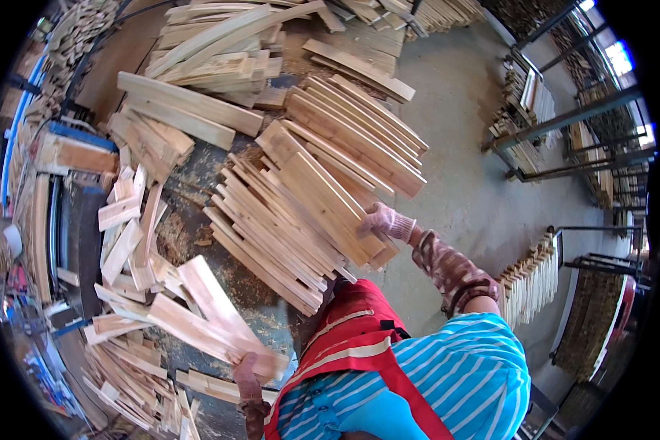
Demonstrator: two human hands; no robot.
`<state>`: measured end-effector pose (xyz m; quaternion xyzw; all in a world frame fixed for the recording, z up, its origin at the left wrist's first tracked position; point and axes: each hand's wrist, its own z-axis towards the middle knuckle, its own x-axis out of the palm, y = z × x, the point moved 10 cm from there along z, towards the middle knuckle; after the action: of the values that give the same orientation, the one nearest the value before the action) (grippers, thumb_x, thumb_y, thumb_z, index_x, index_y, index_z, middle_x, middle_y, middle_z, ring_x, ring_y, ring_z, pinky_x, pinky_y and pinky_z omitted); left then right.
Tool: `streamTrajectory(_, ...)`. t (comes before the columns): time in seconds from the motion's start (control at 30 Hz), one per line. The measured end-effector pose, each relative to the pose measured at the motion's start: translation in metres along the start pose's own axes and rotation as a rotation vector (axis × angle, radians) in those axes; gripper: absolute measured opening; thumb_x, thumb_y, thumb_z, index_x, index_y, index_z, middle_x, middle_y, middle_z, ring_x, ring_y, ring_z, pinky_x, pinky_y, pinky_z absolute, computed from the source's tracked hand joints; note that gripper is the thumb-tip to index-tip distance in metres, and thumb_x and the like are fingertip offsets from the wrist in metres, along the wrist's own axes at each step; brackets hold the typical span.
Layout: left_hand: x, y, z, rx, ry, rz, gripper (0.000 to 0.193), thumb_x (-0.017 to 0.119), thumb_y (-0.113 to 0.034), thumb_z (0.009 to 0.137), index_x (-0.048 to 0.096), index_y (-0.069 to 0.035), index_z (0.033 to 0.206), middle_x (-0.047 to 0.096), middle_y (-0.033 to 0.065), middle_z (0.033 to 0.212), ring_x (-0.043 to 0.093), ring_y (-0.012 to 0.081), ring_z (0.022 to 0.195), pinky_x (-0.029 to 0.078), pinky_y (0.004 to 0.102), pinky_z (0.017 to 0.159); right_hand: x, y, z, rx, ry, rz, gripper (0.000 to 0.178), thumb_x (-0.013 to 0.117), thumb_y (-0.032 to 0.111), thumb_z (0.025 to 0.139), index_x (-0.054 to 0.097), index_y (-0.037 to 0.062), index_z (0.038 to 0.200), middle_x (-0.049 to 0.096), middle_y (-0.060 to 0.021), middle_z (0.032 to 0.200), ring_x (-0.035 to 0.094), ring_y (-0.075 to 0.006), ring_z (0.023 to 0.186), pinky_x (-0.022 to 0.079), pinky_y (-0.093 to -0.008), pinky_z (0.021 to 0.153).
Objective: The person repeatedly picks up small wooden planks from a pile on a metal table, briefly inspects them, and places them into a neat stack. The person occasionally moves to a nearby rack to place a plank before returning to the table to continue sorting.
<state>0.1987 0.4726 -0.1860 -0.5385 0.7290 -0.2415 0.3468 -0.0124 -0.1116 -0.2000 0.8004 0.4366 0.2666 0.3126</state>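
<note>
My left hand, low in the view, has its fingers wrapped round the near ends of two pale wooden boards. One board lies slanted over the other board, their far ends fanned apart. My right hand, in a light knit glove, grips the near end of a wide wooden board. That board lies on top of other boards, beside a row of narrow planks standing on edge. Beyond it, more planks sit in a slanted row. The undersides of both grips are hidden.
Loose offcuts lie jumbled at the left, above a heap of thin strips. Stacked boards stand at the far side. Sawdust covers parts of the table. At the right are a metal rack and a row of upright slats.
</note>
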Motion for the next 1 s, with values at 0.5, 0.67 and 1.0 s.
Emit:
streamTrajectory(0.5,0.406,-0.168,-0.096,0.501,0.454,-0.098,0.038,0.074,-0.017,0.085,0.061,-0.001,0.117,0.064,0.0046,0.099,0.059,0.0144,0.085,0.052,0.0304,0.078,0.07,0.094,-0.07,-0.52,-0.463,-0.355,0.035,0.067,0.03,0.085,0.071,0.0049,0.109,0.062,-0.0153,0.129,0.065,-0.0337,0.109,0.051,-0.0405,0.096)
streamTrajectory(0.67,0.475,-0.158,-0.117,0.395,0.696,-0.17,0.047,0.074,-0.025,0.088,0.057,0.0,0.124,0.065,0.0088,0.111,0.063,0.0195,0.092,0.054,0.0331,0.083,0.029,0.115,-0.096,-0.501,-0.639,-0.495,0.028,0.068,0.021,0.086,0.072,0.0049,0.109,0.067,-0.0152,0.12,0.068,-0.0313,0.102,0.056,-0.0397,0.087)
streamTrajectory(1.0,0.611,-0.133,-0.102,0.514,0.901,0.245,0.037,0.058,-0.017,0.098,0.058,0.0,0.131,0.068,0.0105,0.115,0.066,0.0258,0.107,0.051,0.033,0.097,-0.14,0.106,0.007,-0.522,-0.291,-1.215,0.031,0.062,0.034,0.092,0.073,0.007,0.103,0.073,-0.0146,0.091,0.07,-0.0256,0.078,0.056,-0.0355,0.074)
